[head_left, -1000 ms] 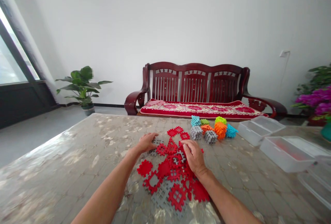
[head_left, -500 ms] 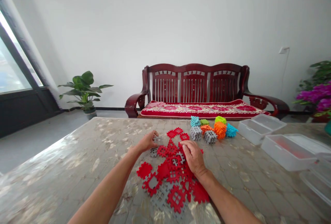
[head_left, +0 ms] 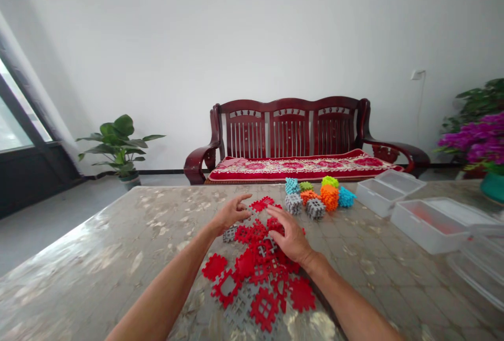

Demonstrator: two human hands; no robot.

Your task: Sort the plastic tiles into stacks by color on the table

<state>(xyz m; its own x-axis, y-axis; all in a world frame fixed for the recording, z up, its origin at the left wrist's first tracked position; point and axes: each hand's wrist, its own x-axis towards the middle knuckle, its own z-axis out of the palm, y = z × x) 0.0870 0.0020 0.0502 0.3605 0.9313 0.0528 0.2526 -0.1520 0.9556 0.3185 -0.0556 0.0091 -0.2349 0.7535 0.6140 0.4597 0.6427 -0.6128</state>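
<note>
My left hand is over the far left of a loose pile, fingers stretched and apart, with nothing visible in them. Just under it lies a grey interlocking tile. My right hand hovers at the pile's right side with its fingers extended; it hides some red pieces beneath. Red interlocking tiles with toothed edges make up most of the heap, some solid, some with window-like holes. Grey tiles show underneath at the near side. A solid red tile lies at the left edge.
Stacks of tiles, including an orange stack, a blue stack and a grey stack, stand behind the pile. Clear plastic boxes with lids are at the right of the table. A wooden bench stands beyond.
My left hand's fingers have gone from pinched around a grey piece to spread apart. The right hand's fingers have straightened. The view has shifted slightly right.
</note>
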